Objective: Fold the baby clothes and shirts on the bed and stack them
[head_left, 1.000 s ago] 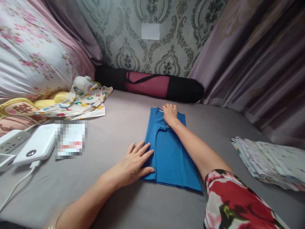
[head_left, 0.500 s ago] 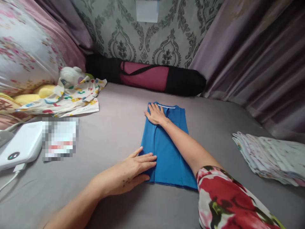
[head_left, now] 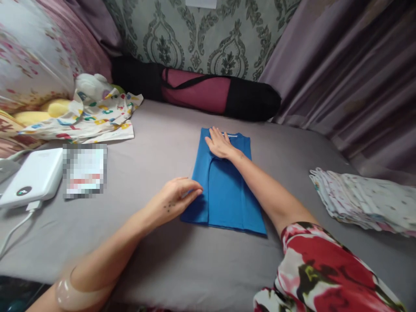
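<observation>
While the folded blue shirt [head_left: 224, 186] lies lengthwise away from me on the grey bed [head_left: 162, 143], collar far, my right hand [head_left: 221, 144] presses flat near it; my left hand [head_left: 177, 197] pinches its left edge.

Red floral sleeve [head_left: 325, 273] on right arm; pale bangle [head_left: 69, 291] on left wrist

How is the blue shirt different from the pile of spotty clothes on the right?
The blue shirt is one plain colour; the pile of spotty clothes is pale with small prints. The blue shirt is a single folded piece lying flat; the pile is many layers stacked up. The right hand presses the shirt's top and the left hand touches its left edge, while nobody touches the pile. Both lie on the grey bed sheet.
</observation>
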A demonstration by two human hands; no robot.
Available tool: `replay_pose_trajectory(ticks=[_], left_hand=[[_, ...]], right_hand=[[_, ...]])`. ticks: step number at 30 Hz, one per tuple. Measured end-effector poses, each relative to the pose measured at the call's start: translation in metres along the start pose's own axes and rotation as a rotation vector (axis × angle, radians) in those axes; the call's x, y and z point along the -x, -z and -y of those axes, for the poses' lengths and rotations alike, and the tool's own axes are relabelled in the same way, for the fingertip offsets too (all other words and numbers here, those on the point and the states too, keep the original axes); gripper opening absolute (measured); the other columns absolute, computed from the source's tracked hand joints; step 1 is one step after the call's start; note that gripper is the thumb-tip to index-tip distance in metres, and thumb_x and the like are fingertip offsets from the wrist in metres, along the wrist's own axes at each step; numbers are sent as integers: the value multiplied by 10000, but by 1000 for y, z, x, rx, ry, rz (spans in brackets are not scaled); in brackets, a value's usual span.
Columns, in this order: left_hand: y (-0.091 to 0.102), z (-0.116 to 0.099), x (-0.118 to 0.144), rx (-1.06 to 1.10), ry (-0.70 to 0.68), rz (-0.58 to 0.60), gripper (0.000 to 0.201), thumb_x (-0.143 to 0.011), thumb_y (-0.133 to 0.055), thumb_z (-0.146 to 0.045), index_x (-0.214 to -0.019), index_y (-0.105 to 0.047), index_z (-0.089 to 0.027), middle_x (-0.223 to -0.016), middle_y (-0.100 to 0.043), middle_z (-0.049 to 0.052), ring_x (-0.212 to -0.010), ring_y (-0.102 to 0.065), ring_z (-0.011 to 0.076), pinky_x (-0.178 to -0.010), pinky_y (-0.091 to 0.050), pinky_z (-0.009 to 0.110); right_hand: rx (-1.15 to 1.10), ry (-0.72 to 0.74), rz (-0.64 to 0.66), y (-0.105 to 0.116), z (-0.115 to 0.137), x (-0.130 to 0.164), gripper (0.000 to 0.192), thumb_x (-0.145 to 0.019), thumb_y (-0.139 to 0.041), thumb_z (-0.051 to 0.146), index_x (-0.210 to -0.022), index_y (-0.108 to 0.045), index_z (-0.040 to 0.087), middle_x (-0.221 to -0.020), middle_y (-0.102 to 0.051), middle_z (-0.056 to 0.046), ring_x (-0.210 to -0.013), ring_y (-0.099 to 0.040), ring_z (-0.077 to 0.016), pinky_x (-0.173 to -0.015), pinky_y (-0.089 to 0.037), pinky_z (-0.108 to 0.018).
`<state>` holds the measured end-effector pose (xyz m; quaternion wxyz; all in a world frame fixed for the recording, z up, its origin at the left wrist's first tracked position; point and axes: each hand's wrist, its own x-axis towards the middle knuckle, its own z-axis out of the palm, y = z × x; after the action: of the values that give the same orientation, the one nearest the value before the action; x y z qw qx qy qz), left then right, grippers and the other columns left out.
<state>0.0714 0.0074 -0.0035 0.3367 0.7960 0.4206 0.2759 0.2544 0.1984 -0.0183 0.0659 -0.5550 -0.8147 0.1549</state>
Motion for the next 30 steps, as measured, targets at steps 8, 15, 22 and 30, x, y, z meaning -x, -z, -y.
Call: replay_pose_trajectory(ticks=[8, 15, 22, 30], left_hand=[[4, 13, -3, 91, 273, -402, 271, -867, -532, -328, -1004, -704, -169, -919, -759, 68, -849, -699, 191, -769, -527, 289], [5, 20, -7, 176, 343, -523, 285, -841, -516, -315, -991, -683, -140, -874, -746, 87, -844, -705, 202, -784, -532, 316], [0, 37, -10, 205, 343, -496, 299, -825, -529, -338, -996, -669, -137, -852, -742, 85, -840, -707, 204, -803, -530, 327], [-2, 39, -10, 189, 350, -498, 312, -828, -521, -340, -1016, -665, -137, -884, -739, 82, -850, -704, 203, -800, -539, 323]], right_hand=[[163, -61, 74, -17, -6, 8, 756, -985, -149, 511, -1545, -174, 3, -1629, -84, -171, -1508, -49, -270, -1215, -28, -443], [150, 87, -6, -33, 20, 33, 773, -978, -138, 543, -1554, -155, 27, -1634, -64, -144, -1510, -21, -254, -1216, -9, -433], [61, 75, 77, -34, 20, 40, 758, -988, -174, 535, -1551, -172, 27, -1634, -70, -148, -1511, -33, -254, -1221, -35, -424], [25, 264, 91, -54, 66, 115, 806, -973, -199, 623, -1547, -213, 59, -1629, -121, -150, -1511, -13, -261, -1222, -16, -455]])
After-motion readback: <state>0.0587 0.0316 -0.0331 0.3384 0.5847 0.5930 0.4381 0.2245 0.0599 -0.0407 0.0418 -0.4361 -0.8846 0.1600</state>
